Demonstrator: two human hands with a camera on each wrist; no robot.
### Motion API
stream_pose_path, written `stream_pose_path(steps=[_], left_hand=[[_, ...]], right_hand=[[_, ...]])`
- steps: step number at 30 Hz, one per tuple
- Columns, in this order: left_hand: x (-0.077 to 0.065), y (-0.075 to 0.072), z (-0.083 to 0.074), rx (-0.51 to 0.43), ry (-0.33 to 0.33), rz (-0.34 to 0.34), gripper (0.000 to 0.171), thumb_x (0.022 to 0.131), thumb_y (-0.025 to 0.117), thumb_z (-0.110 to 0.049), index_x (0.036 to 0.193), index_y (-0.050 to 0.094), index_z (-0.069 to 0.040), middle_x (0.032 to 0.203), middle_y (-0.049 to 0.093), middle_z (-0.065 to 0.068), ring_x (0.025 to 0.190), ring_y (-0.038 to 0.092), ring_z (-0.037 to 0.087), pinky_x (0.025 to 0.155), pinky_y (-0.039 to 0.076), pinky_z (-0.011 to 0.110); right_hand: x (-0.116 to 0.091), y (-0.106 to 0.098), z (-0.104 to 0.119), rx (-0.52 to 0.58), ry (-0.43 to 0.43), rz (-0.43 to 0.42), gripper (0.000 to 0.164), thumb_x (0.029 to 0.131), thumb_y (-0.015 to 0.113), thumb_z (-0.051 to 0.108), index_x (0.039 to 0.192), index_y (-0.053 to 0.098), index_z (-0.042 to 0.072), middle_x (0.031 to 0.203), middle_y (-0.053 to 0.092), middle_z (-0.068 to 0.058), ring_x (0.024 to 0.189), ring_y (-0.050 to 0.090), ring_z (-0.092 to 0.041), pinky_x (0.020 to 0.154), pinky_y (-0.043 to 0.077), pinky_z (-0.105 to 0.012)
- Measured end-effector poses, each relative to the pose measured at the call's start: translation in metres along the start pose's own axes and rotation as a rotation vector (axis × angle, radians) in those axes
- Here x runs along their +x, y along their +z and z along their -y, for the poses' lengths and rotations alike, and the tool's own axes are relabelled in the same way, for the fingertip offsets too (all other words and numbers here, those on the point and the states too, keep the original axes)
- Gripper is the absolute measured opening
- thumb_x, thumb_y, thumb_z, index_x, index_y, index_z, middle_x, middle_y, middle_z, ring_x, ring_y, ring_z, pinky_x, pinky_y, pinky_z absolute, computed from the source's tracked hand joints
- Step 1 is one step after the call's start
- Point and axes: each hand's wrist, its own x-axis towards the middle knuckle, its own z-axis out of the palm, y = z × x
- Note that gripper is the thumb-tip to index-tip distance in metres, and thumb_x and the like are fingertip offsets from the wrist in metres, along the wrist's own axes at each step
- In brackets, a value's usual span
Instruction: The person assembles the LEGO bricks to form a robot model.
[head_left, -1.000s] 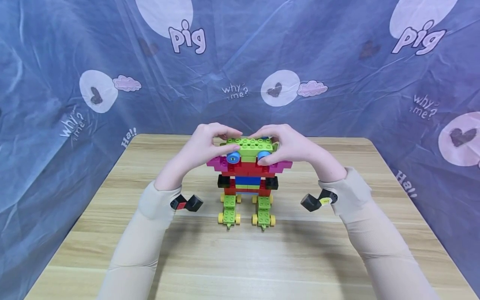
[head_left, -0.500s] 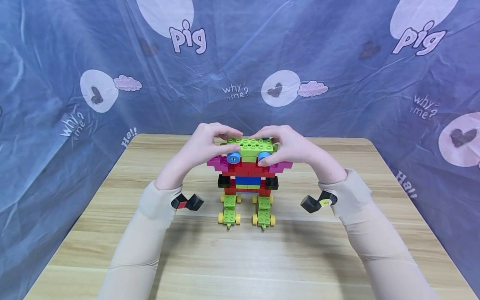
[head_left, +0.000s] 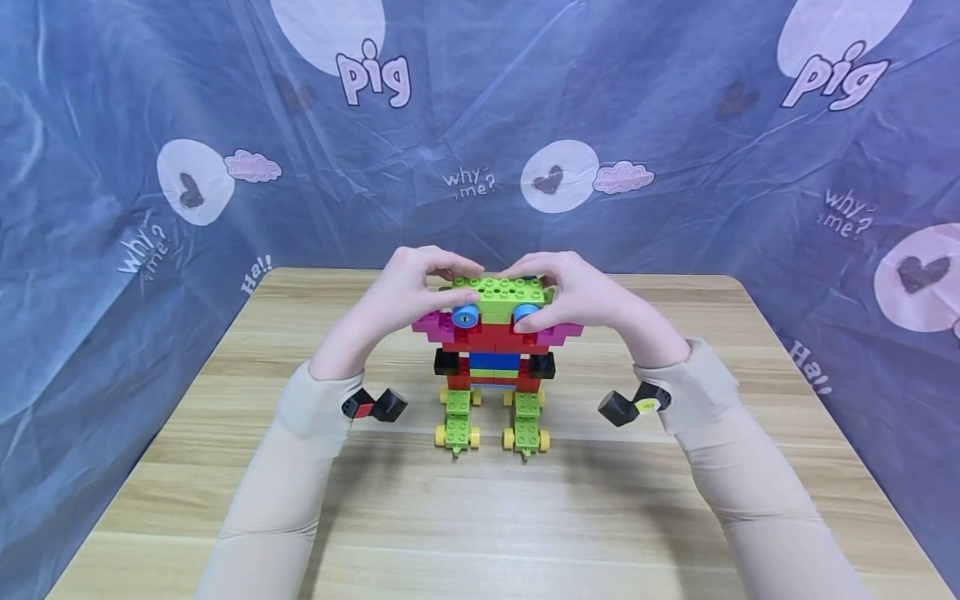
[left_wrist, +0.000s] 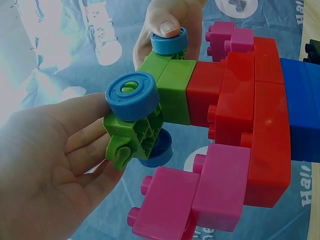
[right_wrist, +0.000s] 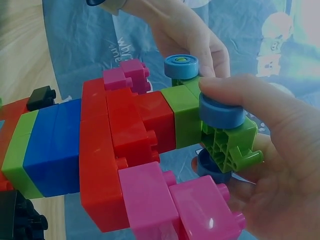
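A robot-like figure of toy bricks (head_left: pixel 492 337) stands upright on the table in the head view. Topping it is a lime green wheeled brick base (head_left: pixel 501 291) with blue wheels. My left hand (head_left: pixel 405 287) grips this base's left end, thumb in front and fingers behind. At its other end my right hand (head_left: pixel 581 289) holds on, its thumb on a blue wheel (right_wrist: pixel 221 111). In the left wrist view, the wheeled base (left_wrist: pixel 131 135) sits against a lime green brick (left_wrist: pixel 175 92). Pink bricks (left_wrist: pixel 220 187) stick out from the red bricks (left_wrist: pixel 270 135). Some fingertips are hidden behind the base.
The figure's feet are lime green wheeled bases (head_left: pixel 459 421) with yellow wheels, resting on the wooden table (head_left: pixel 480 517). Black bricks (head_left: pixel 447 362) jut out at its sides. A blue printed cloth (head_left: pixel 480 108) hangs behind and along both sides. Wrist cameras (head_left: pixel 390 406) sit on both sleeves.
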Motion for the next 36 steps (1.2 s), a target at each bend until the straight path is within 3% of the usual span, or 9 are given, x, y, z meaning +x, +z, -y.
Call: stream_pose_path(steps=[17, 26, 31, 36], left_hand=[[0.000, 0.003, 0.004, 0.011, 0.015, -0.001, 0.034, 0.084, 0.076, -0.020, 0.114, 0.071, -0.006, 0.113, 0.071, 0.007, 0.104, 0.061, 0.019, 0.092, 0.051, 0.035], [0.000, 0.004, 0.008, 0.034, 0.078, -0.023, 0.036, 0.084, 0.075, -0.019, 0.116, 0.070, -0.005, 0.113, 0.071, 0.008, 0.104, 0.062, 0.019, 0.091, 0.052, 0.034], [-0.002, 0.004, 0.010, 0.049, 0.117, -0.071, 0.034, 0.086, 0.074, -0.018, 0.117, 0.069, -0.005, 0.114, 0.070, 0.008, 0.104, 0.061, 0.020, 0.092, 0.051, 0.035], [-0.005, 0.002, 0.013, 0.052, 0.162, -0.153, 0.033, 0.085, 0.074, -0.016, 0.116, 0.070, -0.006, 0.113, 0.070, 0.008, 0.104, 0.062, 0.020, 0.091, 0.050, 0.036]], right_hand=[[-0.001, -0.001, -0.001, 0.009, 0.005, 0.006, 0.059, 0.072, 0.083, 0.018, 0.127, 0.063, 0.008, 0.116, 0.065, -0.008, 0.095, 0.056, -0.019, 0.077, 0.052, -0.035], [-0.001, -0.003, -0.004, -0.032, -0.026, 0.026, 0.060, 0.074, 0.081, 0.020, 0.130, 0.060, 0.009, 0.117, 0.064, -0.007, 0.096, 0.055, -0.019, 0.077, 0.051, -0.036], [-0.003, -0.003, -0.007, -0.062, -0.074, 0.027, 0.064, 0.076, 0.080, 0.019, 0.134, 0.055, 0.008, 0.123, 0.061, -0.008, 0.101, 0.053, -0.019, 0.079, 0.051, -0.035], [-0.006, -0.003, -0.009, -0.025, -0.091, -0.005, 0.071, 0.077, 0.081, 0.019, 0.139, 0.050, 0.005, 0.136, 0.054, -0.012, 0.120, 0.051, -0.025, 0.096, 0.048, -0.045]])
